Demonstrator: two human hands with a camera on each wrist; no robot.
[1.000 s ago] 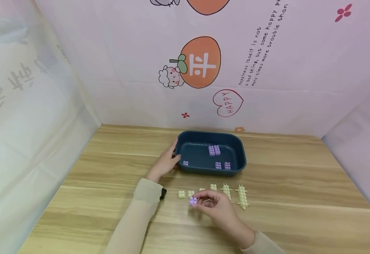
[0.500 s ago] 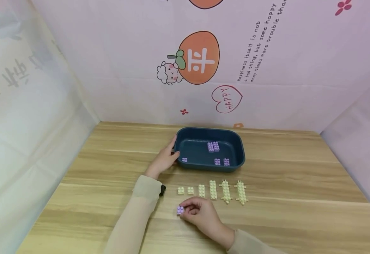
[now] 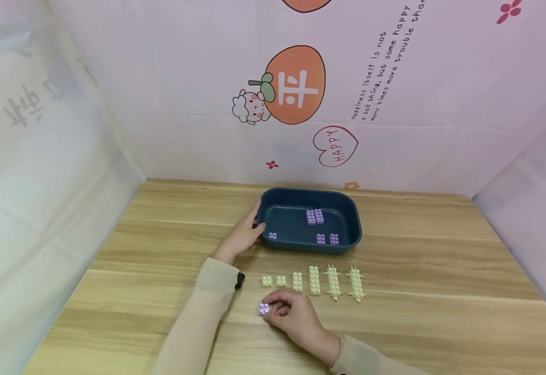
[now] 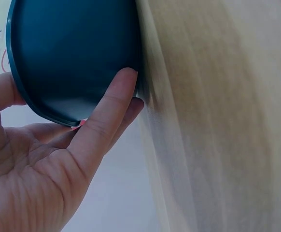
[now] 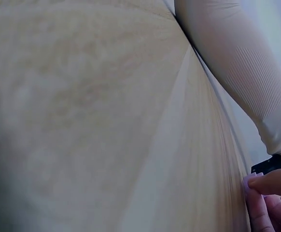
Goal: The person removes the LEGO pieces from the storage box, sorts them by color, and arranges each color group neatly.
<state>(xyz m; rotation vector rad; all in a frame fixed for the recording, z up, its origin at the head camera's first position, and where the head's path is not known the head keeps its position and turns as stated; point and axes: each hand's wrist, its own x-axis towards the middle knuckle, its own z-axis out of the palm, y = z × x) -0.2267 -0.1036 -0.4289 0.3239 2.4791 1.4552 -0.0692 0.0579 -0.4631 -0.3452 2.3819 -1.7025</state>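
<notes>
My right hand (image 3: 293, 317) pinches a small purple toy brick (image 3: 263, 309) between thumb and fingertips, low over the wooden table. In the right wrist view the fingertips (image 5: 273, 182) and part of the purple brick show at the lower right edge. My left hand (image 3: 242, 237) holds the left end of a dark blue tub (image 3: 310, 248), thumb at the front corner and fingers along the side. The left wrist view has its fingers against the tub's outer wall (image 4: 77, 53). Inside the tub lie several purple bricks (image 3: 311, 217).
A row of pale yellow pieces lies before the tub: small square bricks (image 3: 266, 281), longer bricks (image 3: 314, 280) and two pieces with side pegs, such as the right one (image 3: 356, 284). A printed cloth (image 3: 207, 104) hangs behind the wooden table (image 3: 418, 250).
My right hand has moved left and toward the table's front with the purple brick, uncovering the yellow row, and slowed lately. The left hand stays at the tub.
</notes>
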